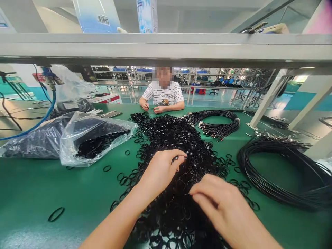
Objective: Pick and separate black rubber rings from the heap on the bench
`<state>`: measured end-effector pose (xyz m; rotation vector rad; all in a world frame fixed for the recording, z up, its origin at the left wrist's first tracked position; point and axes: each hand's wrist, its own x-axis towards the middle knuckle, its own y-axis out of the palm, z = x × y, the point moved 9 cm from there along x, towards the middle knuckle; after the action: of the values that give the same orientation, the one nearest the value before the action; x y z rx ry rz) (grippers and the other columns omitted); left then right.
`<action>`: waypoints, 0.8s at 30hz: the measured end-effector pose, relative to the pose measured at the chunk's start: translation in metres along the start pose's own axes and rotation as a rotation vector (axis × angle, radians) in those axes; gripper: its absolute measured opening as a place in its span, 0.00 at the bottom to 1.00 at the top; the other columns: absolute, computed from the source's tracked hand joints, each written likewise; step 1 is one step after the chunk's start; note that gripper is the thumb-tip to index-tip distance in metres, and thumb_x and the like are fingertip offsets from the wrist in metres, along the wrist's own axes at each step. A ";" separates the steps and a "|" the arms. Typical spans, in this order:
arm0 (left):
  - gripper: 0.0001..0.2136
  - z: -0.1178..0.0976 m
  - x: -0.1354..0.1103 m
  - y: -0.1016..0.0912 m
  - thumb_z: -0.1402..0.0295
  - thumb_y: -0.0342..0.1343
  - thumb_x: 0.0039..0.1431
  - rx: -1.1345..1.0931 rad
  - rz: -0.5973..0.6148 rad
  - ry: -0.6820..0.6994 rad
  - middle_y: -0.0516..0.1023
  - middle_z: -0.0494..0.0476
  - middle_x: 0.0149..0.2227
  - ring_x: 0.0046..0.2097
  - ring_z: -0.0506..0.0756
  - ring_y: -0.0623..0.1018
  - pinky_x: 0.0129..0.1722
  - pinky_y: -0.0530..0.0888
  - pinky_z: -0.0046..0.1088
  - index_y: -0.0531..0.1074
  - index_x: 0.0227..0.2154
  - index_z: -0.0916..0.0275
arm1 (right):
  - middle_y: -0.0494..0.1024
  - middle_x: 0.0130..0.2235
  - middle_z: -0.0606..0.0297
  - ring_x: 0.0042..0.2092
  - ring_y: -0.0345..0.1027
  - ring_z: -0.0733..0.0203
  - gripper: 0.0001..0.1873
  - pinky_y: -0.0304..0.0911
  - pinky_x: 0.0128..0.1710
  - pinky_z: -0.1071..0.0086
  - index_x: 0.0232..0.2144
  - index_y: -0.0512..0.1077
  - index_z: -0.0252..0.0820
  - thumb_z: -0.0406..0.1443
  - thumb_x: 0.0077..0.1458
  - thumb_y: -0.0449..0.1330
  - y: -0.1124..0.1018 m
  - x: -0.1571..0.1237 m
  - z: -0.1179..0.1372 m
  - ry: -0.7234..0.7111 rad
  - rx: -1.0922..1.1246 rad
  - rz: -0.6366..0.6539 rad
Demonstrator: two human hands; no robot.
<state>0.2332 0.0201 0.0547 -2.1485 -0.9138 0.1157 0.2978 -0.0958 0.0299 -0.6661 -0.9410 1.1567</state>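
A big heap of small black rubber rings (176, 145) covers the middle of the green table (31, 193). My left hand (162, 169) rests on the heap with its fingers pinched on a small dark piece, likely a ring. My right hand (218, 204) hovers low over the near part of the heap, fingers curled down into the rings; what they hold is hidden. Loose rings lie scattered around the heap.
A clear plastic bag (90, 138) of rings and a darker bag (38, 138) lie at left. Coiled black cables (280, 173) sit at right, another bundle (220, 124) farther back. A person in a striped shirt (163, 95) works across the table. A metal shelf (166, 46) spans overhead.
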 end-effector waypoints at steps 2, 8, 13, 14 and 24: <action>0.14 -0.001 -0.001 -0.006 0.65 0.44 0.61 -0.044 -0.022 0.005 0.71 0.45 0.22 0.19 0.47 0.66 0.23 0.62 0.21 0.72 0.45 0.53 | 0.71 0.32 0.66 0.34 0.66 0.61 0.11 0.60 0.32 0.71 0.33 0.71 0.47 0.29 0.58 0.50 0.021 -0.003 0.021 -0.093 0.008 0.094; 0.12 -0.003 -0.003 -0.018 0.61 0.47 0.60 -0.126 -0.054 0.002 0.69 0.45 0.21 0.20 0.46 0.65 0.22 0.62 0.19 0.73 0.30 0.60 | 0.72 0.33 0.63 0.33 0.66 0.60 0.15 0.62 0.28 0.72 0.37 0.72 0.44 0.24 0.55 0.50 0.049 -0.007 0.041 -0.216 -0.051 0.178; 0.17 -0.007 -0.005 -0.016 0.57 0.48 0.58 -0.125 -0.018 0.005 0.69 0.46 0.19 0.18 0.46 0.65 0.20 0.60 0.20 0.70 0.20 0.63 | 0.75 0.35 0.63 0.35 0.69 0.59 0.17 0.66 0.32 0.69 0.43 0.71 0.46 0.26 0.56 0.49 0.036 -0.006 0.032 -0.180 0.024 0.083; 0.17 -0.007 -0.005 -0.016 0.58 0.48 0.59 -0.127 -0.010 0.011 0.69 0.46 0.19 0.18 0.46 0.65 0.20 0.60 0.20 0.71 0.21 0.63 | 0.76 0.37 0.63 0.37 0.70 0.59 0.16 0.66 0.35 0.69 0.44 0.71 0.46 0.27 0.57 0.50 0.028 -0.005 0.026 -0.140 0.060 0.030; 0.14 -0.019 -0.010 0.016 0.64 0.49 0.58 -0.187 0.149 0.051 0.69 0.45 0.19 0.20 0.46 0.65 0.22 0.60 0.20 0.77 0.25 0.61 | 0.77 0.36 0.67 0.37 0.70 0.59 0.07 0.64 0.37 0.69 0.32 0.77 0.49 0.40 0.53 0.59 -0.018 0.004 -0.042 0.262 0.420 -0.200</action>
<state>0.2417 -0.0048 0.0549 -2.3813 -0.7593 0.0504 0.3439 -0.0966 0.0265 -0.3613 -0.5065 1.0173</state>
